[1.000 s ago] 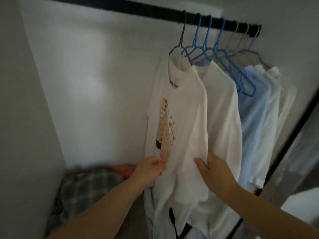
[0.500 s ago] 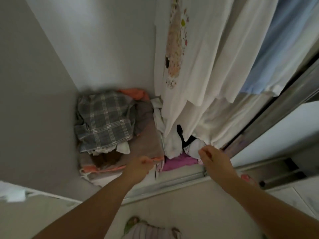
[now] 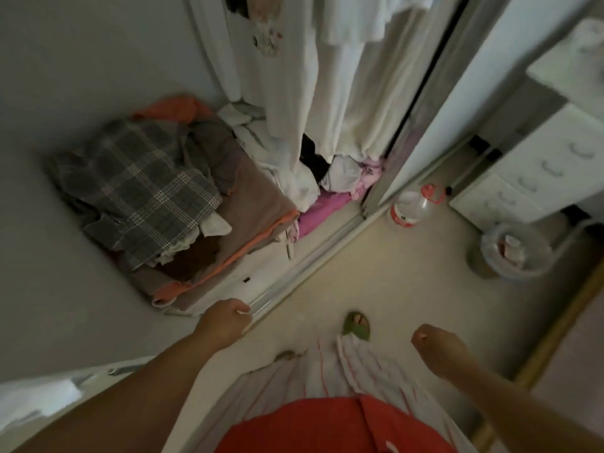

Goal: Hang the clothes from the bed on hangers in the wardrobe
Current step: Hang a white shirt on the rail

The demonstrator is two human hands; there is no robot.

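I am looking down at the wardrobe floor. The lower part of the white printed T-shirt (image 3: 281,60) hangs at the top, with other white garments (image 3: 359,93) beside it; the hangers and rail are out of view. My left hand (image 3: 225,322) hovers low over the wardrobe's sliding track (image 3: 313,259), fingers loosely curled and holding nothing. My right hand (image 3: 434,348) hangs over the floor to the right, also loosely curled and empty. Neither hand touches any clothing. The bed is not in view.
On the wardrobe floor lie a grey plaid garment (image 3: 140,188), brown and orange folded fabric (image 3: 258,204) and pink clothes (image 3: 320,210). A water bottle (image 3: 411,207), a lined bin (image 3: 513,253) and a white drawer unit (image 3: 539,168) stand to the right. My green slipper (image 3: 358,325) is on the floor.
Both hands let go of the hanging white T-shirt and dropped away from it. My view swung from the rail down to the wardrobe floor and my feet.
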